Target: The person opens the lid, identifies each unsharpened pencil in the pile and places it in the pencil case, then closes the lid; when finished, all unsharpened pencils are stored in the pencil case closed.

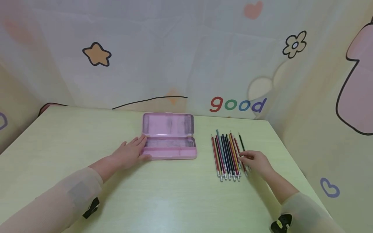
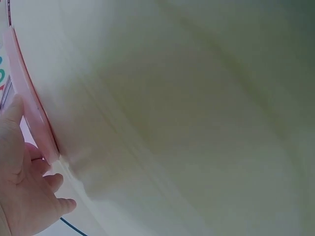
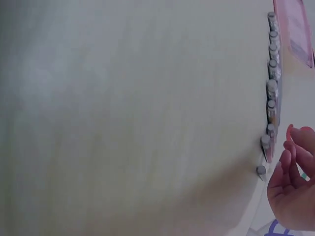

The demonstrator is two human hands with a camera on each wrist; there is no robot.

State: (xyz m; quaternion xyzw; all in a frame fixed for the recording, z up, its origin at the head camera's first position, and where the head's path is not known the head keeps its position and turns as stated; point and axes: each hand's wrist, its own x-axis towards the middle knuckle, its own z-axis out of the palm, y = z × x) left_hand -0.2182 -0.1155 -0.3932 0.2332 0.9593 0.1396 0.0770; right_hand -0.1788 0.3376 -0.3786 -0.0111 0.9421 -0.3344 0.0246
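Observation:
A pink pencil case [image 1: 169, 152] lies on the table with its lid [image 1: 168, 124] raised at the back. My left hand [image 1: 129, 152] rests against its left side, fingers fairly straight and thumb at the near corner. In the left wrist view that hand [image 2: 24, 182] touches the end of the pink case [image 2: 32, 105]. Several pencils [image 1: 225, 155] lie side by side to the right, eraser ends toward me. My right hand [image 1: 256, 161] is over the rightmost pencils, partly covering a dark pencil [image 1: 241, 141]. Its fingers [image 3: 290, 169] are loosely bent, and no pencil shows between them.
The pale table [image 1: 166, 194] reaches back to a printed cloth backdrop [image 1: 163, 58] with the word "good" on it. Cloth [image 1: 335, 145] also borders the right side. A dark band piece [image 1: 91, 207] sits at the left sleeve, another [image 1: 281, 223] at the right sleeve.

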